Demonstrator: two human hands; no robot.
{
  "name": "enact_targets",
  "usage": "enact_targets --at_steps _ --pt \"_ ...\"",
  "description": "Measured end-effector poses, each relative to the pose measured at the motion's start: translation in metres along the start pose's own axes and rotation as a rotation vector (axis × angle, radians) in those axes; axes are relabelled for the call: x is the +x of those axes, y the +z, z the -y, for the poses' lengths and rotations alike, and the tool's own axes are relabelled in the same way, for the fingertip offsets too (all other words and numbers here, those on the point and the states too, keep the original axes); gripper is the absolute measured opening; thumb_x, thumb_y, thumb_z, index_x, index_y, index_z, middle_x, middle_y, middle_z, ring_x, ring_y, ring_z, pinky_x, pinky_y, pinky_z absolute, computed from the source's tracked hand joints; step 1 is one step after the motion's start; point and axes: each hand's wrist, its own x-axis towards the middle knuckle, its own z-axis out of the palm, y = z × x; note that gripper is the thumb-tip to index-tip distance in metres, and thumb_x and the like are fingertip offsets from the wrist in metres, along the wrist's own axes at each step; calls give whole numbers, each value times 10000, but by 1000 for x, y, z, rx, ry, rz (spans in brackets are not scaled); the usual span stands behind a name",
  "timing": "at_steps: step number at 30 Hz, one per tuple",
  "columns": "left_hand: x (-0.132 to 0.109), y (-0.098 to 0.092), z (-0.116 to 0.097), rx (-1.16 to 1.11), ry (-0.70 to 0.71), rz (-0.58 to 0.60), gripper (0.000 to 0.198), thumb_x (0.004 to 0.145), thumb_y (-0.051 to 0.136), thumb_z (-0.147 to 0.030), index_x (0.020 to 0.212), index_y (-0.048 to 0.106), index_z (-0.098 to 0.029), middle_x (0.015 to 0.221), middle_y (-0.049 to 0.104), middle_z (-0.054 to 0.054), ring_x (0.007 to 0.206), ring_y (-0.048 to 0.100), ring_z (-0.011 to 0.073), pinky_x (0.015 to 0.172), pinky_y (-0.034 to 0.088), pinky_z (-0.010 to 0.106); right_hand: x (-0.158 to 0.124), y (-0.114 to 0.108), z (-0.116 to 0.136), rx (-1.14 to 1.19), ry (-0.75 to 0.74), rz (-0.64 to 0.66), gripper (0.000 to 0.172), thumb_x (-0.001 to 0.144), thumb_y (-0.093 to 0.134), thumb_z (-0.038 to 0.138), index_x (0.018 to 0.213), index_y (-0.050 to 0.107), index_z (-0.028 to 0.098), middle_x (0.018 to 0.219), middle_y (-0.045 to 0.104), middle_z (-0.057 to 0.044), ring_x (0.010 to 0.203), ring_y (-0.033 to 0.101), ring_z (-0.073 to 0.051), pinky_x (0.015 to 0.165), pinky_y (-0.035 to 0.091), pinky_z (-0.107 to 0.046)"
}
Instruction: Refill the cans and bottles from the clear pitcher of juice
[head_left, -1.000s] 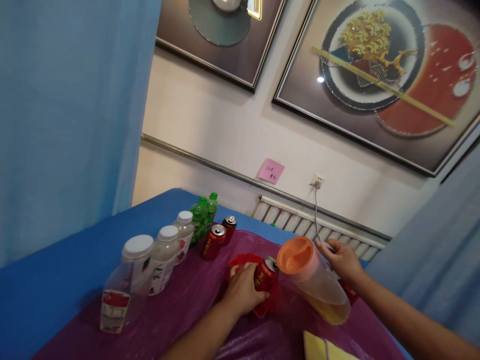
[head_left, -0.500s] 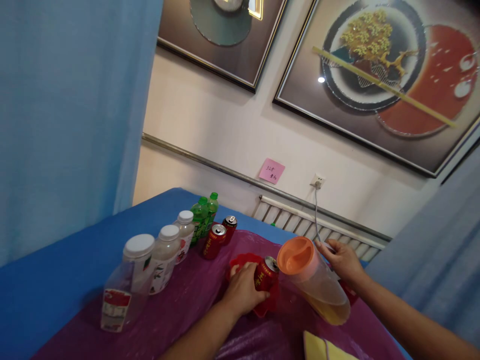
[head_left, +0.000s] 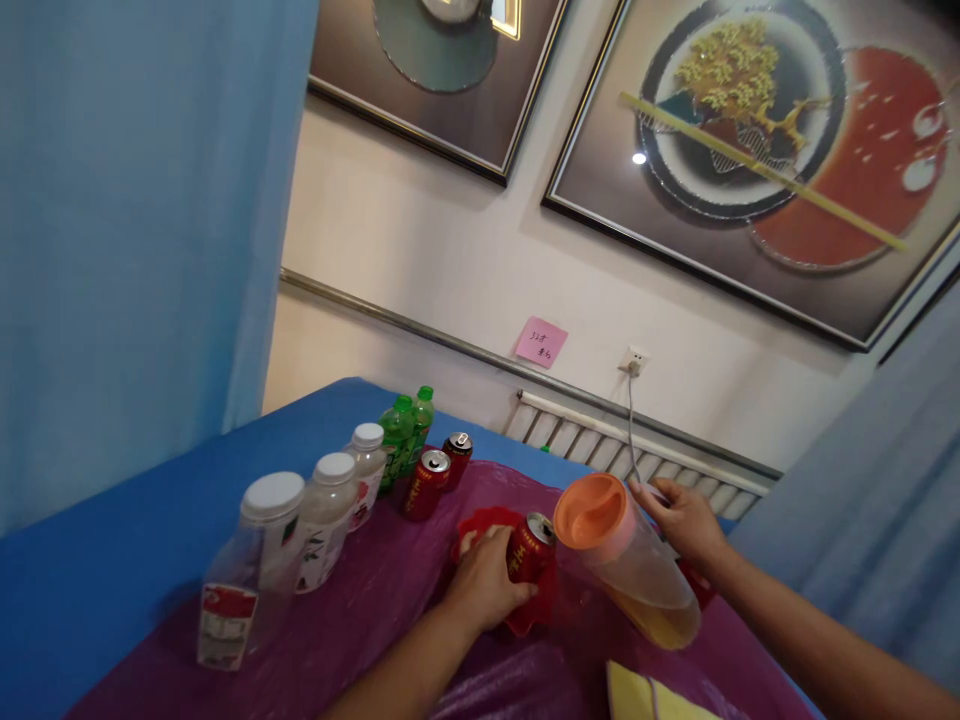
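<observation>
My left hand is wrapped round a red drink can that stands on a red plastic tray on the purple cloth. My right hand grips the handle side of a clear pitcher with an orange lid. The pitcher is tilted toward the can and holds amber liquid in its lower part. The handle itself is hidden behind the pitcher body.
Along the left stand three white-capped clear bottles, two green bottles and two more red cans. A yellow object lies at the bottom edge. Blue curtains hang left and right; a wall with framed pictures and a radiator stands behind.
</observation>
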Motion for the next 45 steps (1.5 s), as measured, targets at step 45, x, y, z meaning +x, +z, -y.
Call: enact_targets --at_steps 45 --pt "-2 0 -2 11 3 17 629 617 839 -371 1198 650 -223 1246 683 80 1235 578 302 1160 290 429 -4 2 0 36 14 23 511 802 589 637 550 384 243 540 290 63 510 300 -112 463 252 -249"
